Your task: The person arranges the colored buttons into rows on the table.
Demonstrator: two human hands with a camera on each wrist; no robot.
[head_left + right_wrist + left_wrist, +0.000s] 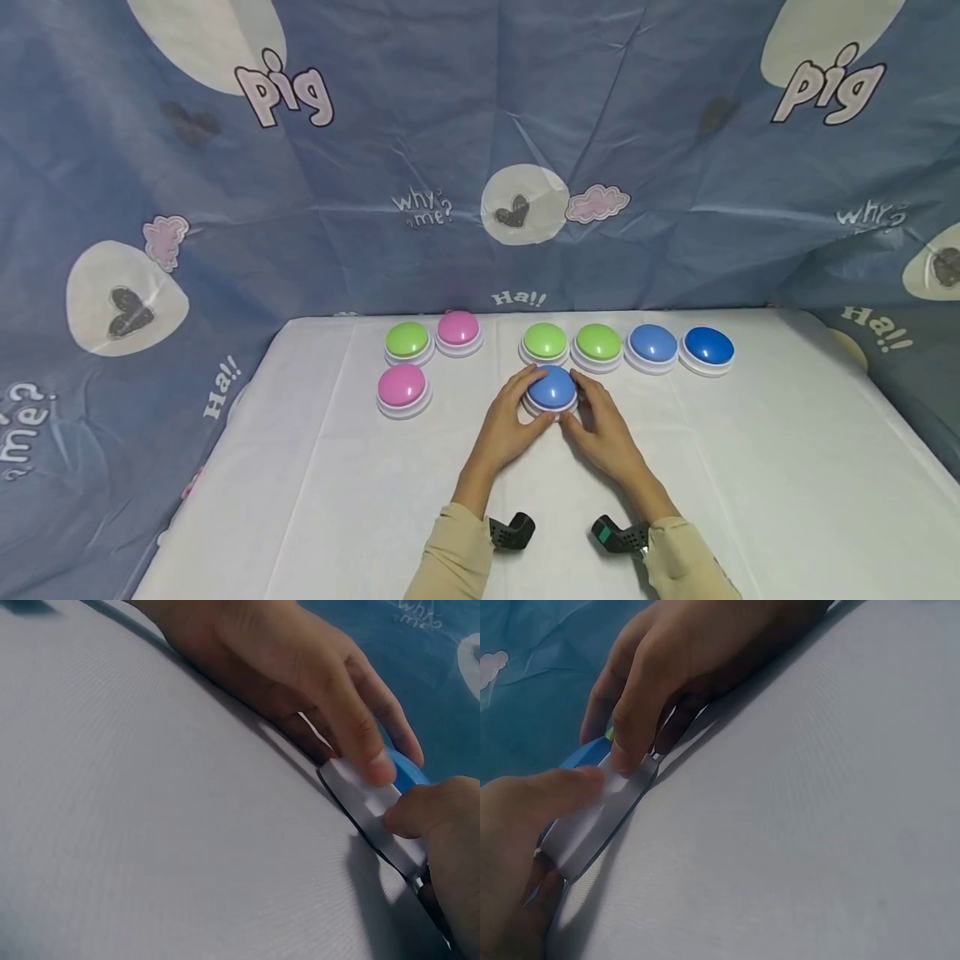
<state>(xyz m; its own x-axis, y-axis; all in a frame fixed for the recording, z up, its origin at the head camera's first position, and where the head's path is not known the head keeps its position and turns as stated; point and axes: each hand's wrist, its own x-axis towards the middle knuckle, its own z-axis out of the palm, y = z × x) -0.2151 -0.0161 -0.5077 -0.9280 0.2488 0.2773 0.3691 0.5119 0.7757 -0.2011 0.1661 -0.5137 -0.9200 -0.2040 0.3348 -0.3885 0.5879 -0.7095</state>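
Note:
Both hands grip one blue push button (pixel 552 388) with a white round base, near the middle of the table. My left hand (pixel 507 421) curls round its left side, thumb on the front of the base. From the right, my right hand (pixel 606 429) holds it the same way, its thumb close to the other. In the left wrist view the white base (pixel 604 814) shows between the left thumb (pixel 547 799) and the right hand's fingers. The right wrist view has the base (pixel 367 810) low over the white cloth, both thumbs against its side.
Behind the held button stand two green buttons (pixel 545 340) (pixel 597 342), a lighter blue one (pixel 652 343) and a darker blue one (pixel 708 346). Farther left are a green button (pixel 407 339) and two pink ones (pixel 458 328) (pixel 402 385). A printed blue cloth (pixel 360 250) hangs behind the white table (pixel 360 500).

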